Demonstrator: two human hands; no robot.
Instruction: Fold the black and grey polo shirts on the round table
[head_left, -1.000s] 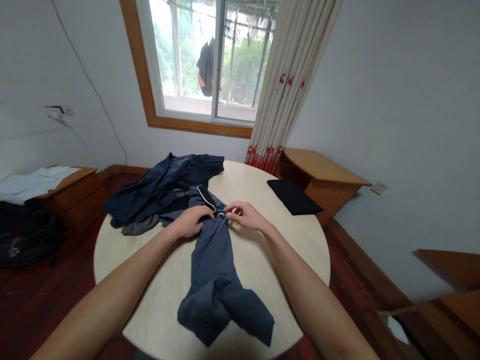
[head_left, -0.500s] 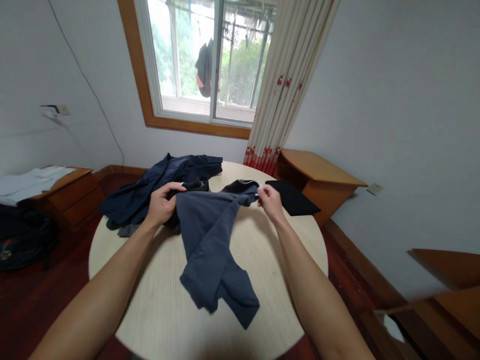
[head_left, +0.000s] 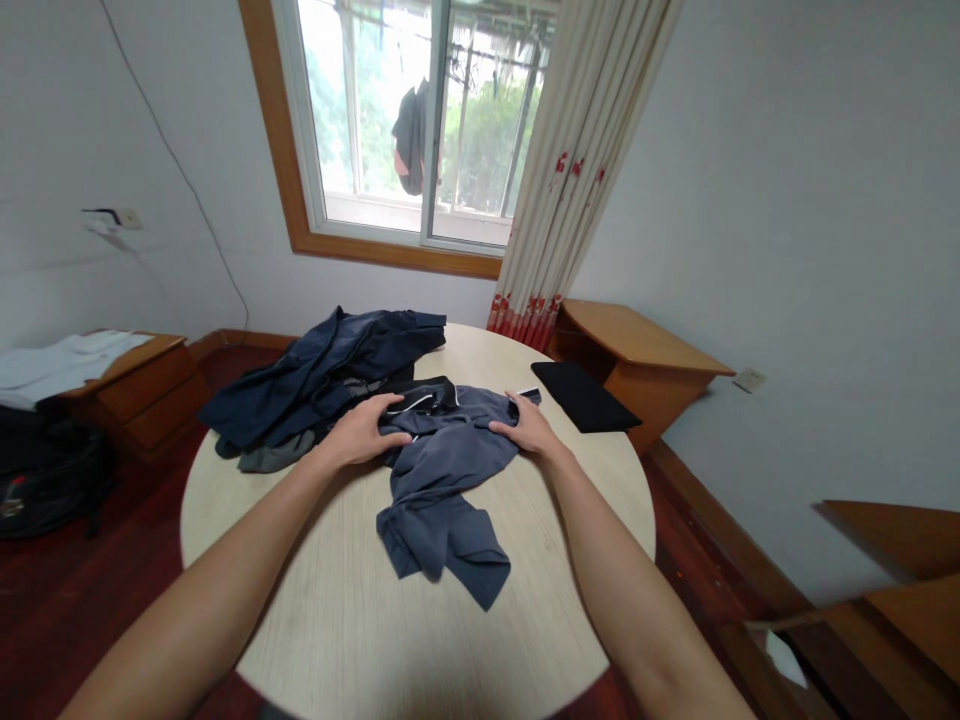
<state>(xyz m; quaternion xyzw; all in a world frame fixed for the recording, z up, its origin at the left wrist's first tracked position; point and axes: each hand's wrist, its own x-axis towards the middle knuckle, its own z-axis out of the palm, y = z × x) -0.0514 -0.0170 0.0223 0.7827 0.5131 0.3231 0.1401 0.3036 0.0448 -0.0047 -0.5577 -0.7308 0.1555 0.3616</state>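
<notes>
A slate-grey garment (head_left: 450, 455) lies crumpled on the round table (head_left: 322, 580), with white-edged dark trim at its far end and two flat ends towards me. Its exact kind I cannot tell. On its left edge rests my left hand (head_left: 364, 430), thumb and fingers apart, touching the cloth beside the trim. My right hand (head_left: 531, 428) lies at the garment's right edge, also with thumb and fingers spread. Just beyond my left hand is a heap of dark navy clothing (head_left: 330, 370), with a grey piece (head_left: 277, 453) poking out below it.
A flat black item (head_left: 586, 397) lies at the table's right edge. Behind it stands a wooden desk (head_left: 645, 335) against the wall. A curtain (head_left: 559, 180) hangs beside the window. On the left, a wooden cabinet (head_left: 161, 385) carries white sheets, and a black bag (head_left: 49, 475) sits near it.
The slate-grey garment, held up and stretched between both hands before, has come down onto the table and bunched. Both hands have lowered and loosened, the left moving right.
</notes>
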